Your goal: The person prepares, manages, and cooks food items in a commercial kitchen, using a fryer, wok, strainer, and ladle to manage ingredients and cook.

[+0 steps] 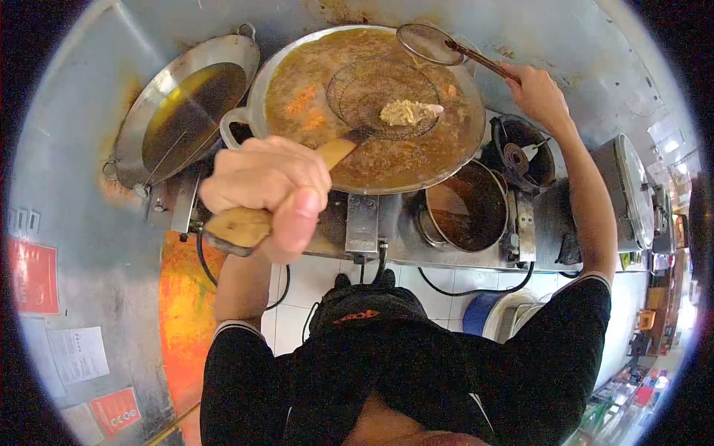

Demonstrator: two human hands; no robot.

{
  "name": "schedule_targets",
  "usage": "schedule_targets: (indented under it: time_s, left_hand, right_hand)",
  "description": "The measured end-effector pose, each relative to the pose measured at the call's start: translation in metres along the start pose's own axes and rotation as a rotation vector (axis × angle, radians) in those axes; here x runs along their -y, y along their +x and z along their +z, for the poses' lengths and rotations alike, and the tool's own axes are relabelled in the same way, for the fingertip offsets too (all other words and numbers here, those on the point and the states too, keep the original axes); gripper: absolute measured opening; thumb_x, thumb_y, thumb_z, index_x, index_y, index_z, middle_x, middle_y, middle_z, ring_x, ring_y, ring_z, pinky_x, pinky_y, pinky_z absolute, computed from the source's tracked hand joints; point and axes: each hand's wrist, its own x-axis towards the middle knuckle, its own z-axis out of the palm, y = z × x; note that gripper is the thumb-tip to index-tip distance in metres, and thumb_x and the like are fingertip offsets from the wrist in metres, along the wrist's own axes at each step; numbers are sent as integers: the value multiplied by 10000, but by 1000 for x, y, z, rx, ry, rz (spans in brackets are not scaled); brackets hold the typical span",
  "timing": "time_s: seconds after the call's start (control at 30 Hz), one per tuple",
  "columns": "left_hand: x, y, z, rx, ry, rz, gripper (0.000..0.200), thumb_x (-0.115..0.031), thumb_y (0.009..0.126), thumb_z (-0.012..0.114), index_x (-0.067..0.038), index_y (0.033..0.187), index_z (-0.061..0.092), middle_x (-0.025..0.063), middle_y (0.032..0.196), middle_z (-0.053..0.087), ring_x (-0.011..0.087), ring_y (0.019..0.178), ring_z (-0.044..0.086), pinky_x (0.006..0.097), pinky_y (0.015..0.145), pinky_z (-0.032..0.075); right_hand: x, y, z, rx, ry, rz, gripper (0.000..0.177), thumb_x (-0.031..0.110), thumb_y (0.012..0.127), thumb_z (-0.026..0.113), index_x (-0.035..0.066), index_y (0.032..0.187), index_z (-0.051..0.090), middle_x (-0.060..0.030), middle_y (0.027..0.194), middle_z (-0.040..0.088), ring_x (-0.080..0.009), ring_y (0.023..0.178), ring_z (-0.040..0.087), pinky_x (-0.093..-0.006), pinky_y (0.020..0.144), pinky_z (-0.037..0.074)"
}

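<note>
My left hand (264, 193) is wrapped round the wooden handle of a wire strainer (364, 93). Its round mesh basket lies over the bubbling oil in a large wok (256, 89). A pale, battered piece of chicken (409, 113) rests in the right part of the mesh. Orange-brown bits of food (303, 100) float in the oil to the left of it. My right hand (537, 93) grips the dark handle of a smaller fine-mesh skimmer (424, 43), whose round head is held over the wok's far right rim.
To the left, a second wok (126, 149) holds dark oil. A steel pot (431, 230) with brown liquid stands near the front right, beside a gas burner (520, 154). Farther right is a lidded pot (625, 189). Black hoses (476, 293) hang below the counter's front edge.
</note>
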Motion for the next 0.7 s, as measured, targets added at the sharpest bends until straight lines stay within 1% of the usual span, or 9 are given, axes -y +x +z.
schedule_targets:
  time_s: [0.13, 0.2, 0.27, 0.33, 0.47, 0.53, 0.57, 0.67, 0.7]
  left_hand:
    - [16, -19, 7, -4, 46, -36, 322, 85, 737, 541, -50, 477, 407, 45, 458, 463, 158, 354, 467, 278, 374, 418]
    - [20, -23, 10, -26, 68, -69, 333, 80, 726, 549, -63, 467, 398, 43, 452, 457, 158, 354, 472, 273, 374, 413]
    - [27, -25, 11, -11, 193, -72, 420, -86, 846, 571, -76, 489, 348, 20, 440, 454, 140, 342, 442, 279, 362, 414]
    - [34, -26, 4, 29, 210, -99, 419, -96, 844, 582, -71, 484, 369, 18, 441, 455, 144, 344, 449, 273, 376, 421]
    - [49, -28, 0, 147, 232, -93, 376, -69, 806, 594, -72, 483, 400, 15, 447, 471, 142, 347, 472, 274, 386, 434]
    - [54, -30, -2, 223, 225, -112, 351, -46, 783, 596, -76, 484, 413, 17, 456, 487, 143, 360, 496, 272, 391, 442]
    - [55, -31, -2, 227, 217, -114, 351, -46, 783, 596, -76, 484, 413, 17, 456, 487, 143, 360, 496, 272, 391, 442]
    - [60, -31, 0, 290, 204, -135, 332, -46, 772, 599, -81, 491, 425, 20, 472, 503, 143, 386, 524, 270, 406, 457]
    - [59, -32, 2, 270, 237, -136, 322, -57, 771, 606, -81, 500, 432, 19, 476, 505, 149, 398, 532, 267, 417, 457]
  right_hand:
    - [-1, -39, -4, 58, 68, 79, 322, 235, 889, 536, 224, 1203, 605, -195, 966, 656, -410, 916, 613, -511, 818, 490]
    - [-5, -59, 2, 4, 152, 109, 319, 229, 890, 541, 206, 1201, 608, -205, 967, 650, -404, 923, 612, -491, 809, 488]
    - [-12, -79, 12, -22, 181, 103, 322, 201, 890, 548, 165, 1204, 607, -212, 930, 651, -398, 873, 624, -457, 770, 488]
    - [-12, -98, 15, -52, 210, 98, 326, 173, 889, 555, 124, 1208, 606, -219, 894, 653, -391, 823, 635, -422, 732, 488]
    - [0, -134, 19, -17, 394, 277, 320, 190, 895, 557, 103, 1198, 612, -227, 986, 646, -395, 938, 618, -425, 806, 486]
    - [-2, -151, 37, -229, 348, 183, 335, 165, 904, 558, 98, 1231, 596, -193, 926, 670, -272, 796, 669, -351, 713, 489]
    - [8, -156, 32, -165, 478, 301, 322, 158, 896, 560, 91, 1208, 608, -209, 1038, 651, -357, 948, 633, -402, 809, 483]
    - [19, -172, 38, -155, 509, 384, 334, 151, 897, 560, 79, 1221, 596, -209, 1028, 655, -354, 943, 637, -391, 800, 486]
    - [25, -176, 38, -148, 548, 429, 349, 141, 901, 555, 63, 1240, 581, -180, 984, 677, -287, 894, 661, -350, 774, 489]
